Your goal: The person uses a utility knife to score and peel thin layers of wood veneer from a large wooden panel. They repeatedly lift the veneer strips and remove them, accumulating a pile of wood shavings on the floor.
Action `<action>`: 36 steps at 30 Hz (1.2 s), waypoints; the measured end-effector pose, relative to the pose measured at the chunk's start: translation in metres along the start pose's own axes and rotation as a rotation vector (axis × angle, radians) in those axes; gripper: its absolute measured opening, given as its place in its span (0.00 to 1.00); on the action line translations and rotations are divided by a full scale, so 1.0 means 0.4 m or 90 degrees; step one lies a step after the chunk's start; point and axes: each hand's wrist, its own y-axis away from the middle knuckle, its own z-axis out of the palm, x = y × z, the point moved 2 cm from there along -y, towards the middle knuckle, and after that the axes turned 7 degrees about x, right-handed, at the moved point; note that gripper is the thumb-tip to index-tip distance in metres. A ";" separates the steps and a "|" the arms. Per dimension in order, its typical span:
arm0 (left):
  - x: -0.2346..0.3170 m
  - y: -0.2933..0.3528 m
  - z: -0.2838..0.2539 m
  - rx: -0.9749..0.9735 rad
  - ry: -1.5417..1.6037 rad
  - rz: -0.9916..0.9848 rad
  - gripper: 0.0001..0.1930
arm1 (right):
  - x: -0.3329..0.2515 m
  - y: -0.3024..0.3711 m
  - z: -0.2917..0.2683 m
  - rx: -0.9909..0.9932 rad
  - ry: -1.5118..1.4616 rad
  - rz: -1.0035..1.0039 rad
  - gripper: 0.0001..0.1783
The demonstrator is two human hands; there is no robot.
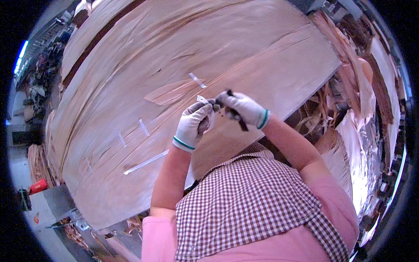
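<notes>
My left hand (193, 124), in a white glove with grey fingertips and a green cuff edge, is closed on a short white tape strip (202, 99) that sticks up past the fingers. My right hand (246, 108), gloved the same way, grips a black object (242, 124) whose ends show above and below the hand; its kind is unclear. The fingertips of both hands meet, or nearly so, above a large wood veneer sheet (270, 56). White tape pieces (144, 127) lie stuck on the veneer, beside a loose-looking pointed patch (168, 92) of redder veneer.
A long white tape strip (146, 162) lies left of my left forearm. Torn veneer scraps (323, 102) heap up beyond the sheet's right edge. More veneer sheets (349, 74) stand at the far right. A red object (38, 186) sits at the lower left.
</notes>
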 end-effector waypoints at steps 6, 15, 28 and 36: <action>0.112 0.075 -0.042 0.152 -0.307 0.210 0.09 | 0.071 -0.035 0.152 -0.230 -0.313 0.029 0.19; 0.106 0.073 -0.317 0.145 0.090 0.092 0.11 | 0.066 -0.052 0.270 -0.251 -0.107 0.100 0.16; 0.108 -0.092 -0.576 0.414 -0.209 0.174 0.07 | 0.139 -0.157 0.305 -0.103 0.183 0.093 0.13; 0.214 -0.321 -0.668 0.621 -0.912 0.525 0.15 | 0.173 -0.270 0.427 -0.066 -0.005 0.226 0.15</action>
